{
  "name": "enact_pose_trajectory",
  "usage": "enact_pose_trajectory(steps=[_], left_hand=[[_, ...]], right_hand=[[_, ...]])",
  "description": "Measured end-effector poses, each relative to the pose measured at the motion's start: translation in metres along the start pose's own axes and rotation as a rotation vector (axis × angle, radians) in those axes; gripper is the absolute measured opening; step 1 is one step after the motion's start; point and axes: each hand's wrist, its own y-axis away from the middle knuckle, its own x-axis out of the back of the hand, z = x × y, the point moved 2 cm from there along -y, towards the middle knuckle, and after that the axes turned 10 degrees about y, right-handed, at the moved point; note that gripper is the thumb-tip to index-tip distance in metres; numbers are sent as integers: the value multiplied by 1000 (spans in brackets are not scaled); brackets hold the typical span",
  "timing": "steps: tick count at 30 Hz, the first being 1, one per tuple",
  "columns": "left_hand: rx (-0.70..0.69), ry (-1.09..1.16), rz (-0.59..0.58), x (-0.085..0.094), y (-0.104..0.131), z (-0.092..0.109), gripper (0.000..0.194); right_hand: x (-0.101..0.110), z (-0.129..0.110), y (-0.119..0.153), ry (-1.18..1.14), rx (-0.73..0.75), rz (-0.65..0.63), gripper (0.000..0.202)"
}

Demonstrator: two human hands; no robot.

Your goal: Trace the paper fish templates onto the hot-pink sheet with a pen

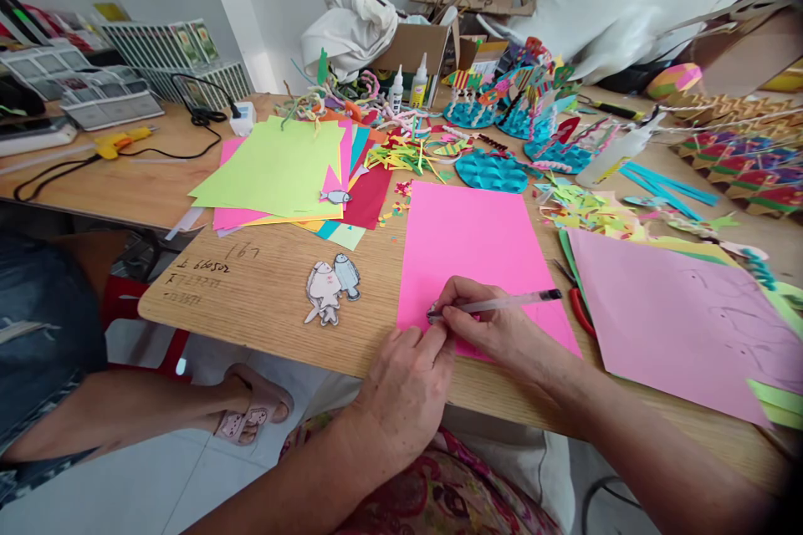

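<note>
Hands: the right hand point(486, 326) grips a pen point(495, 303) between thumb and fingers, tip down at the near left corner of the pink sheet point(470, 247). The left hand point(407, 380) rests at the worktop point(263, 284) edge, fingers curled, its fingertips point(439, 333) pressing the near edge of that sheet just beside the pen tip (whether anything sits under them cannot be told).

Pink sheet: lies flat on the worktop, straight ahead of the person, long side running away.

Paper fish point(331, 288): two cut-outs, overlapping, left of the pink sheet and apart from it.

Paper stack point(276, 171): mixed colours, a green sheet on top, farther back on the left; a small fish cut-out point(335, 197) lies on its near right corner.

Lilac sheet point(683, 322): large, right of the pink sheet, faint pencil lines on it.

Scissors point(580, 309): red handles showing between the pink and lilac sheets, partly under the lilac one.

Scraps point(583, 209): yellow and green offcuts behind the lilac sheet.

Blue bases point(493, 171): textured discs toward the back, some carrying coloured paper figures.

Glue bottles point(419, 84): two, upright, at the back by a cardboard box point(417, 46).

Glue gun point(122, 140): yellow, far left, cord trailing.

Other person: a leg and sandalled foot point(251, 414) on the floor at left.
</note>
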Motion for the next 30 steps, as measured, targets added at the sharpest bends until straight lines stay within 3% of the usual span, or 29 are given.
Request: enact_pose_trajectory(steps=[7,12,22,30], left_hand=[[-2,-19,-8,-1,1,-1,27],[-16,-45,-47,3,1,-1,36],[-39,96,-117,8,-9,-7,26],[-194,70,-254,44,-38,-25,22]], right_hand=[[4,-5,0,-76,2,21,6],[25,-7,13,-187,17,312,7],[15,-2,58,252,4,461,10],[11,7,82,518,90,553,21]])
